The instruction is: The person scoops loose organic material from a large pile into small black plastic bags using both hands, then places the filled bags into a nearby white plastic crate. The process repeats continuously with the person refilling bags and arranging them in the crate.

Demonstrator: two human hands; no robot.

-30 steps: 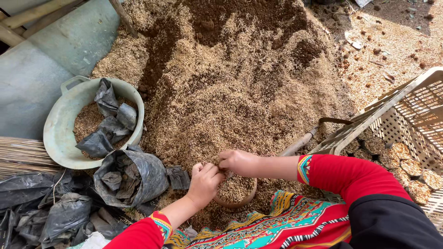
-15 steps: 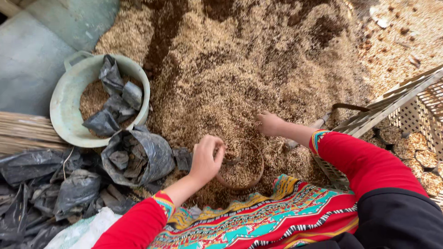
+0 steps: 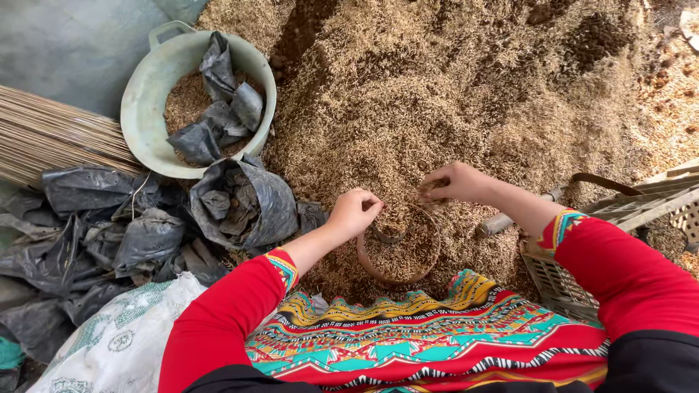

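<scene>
Right hand: so, fingers curled together around a pinch of husk, held just over the far rim of the pot, apparently so the husk drops inside.
Left hand: fingers folded shut on the near-left rim of the pot; looks like a steadying hold that keeps the mouth open and upright.
Pot: small, round, brown, sunk in the husk right in front of the person's lap, between both hands; partly filled with husk.
Husk pile: tan, loose, spread wide; darker soil-like patches toward the top.
Bags: black plastic, crumpled, just left of the left hand, within easy reach; more heaped further left.
Basin: pale green, some husk and black bags inside, beside the pile.
Crate: plastic, tilted, at the right; cut off by the frame edge.
Handle: a grey shaft below the right wrist; tool end buried, kind unclear.
Hidden: pot's base under husk; left fingertips behind the rim; amount of husk in the right hand cannot be told.
Cut off: white sack bottom left, bundle of sticks left edge.
</scene>
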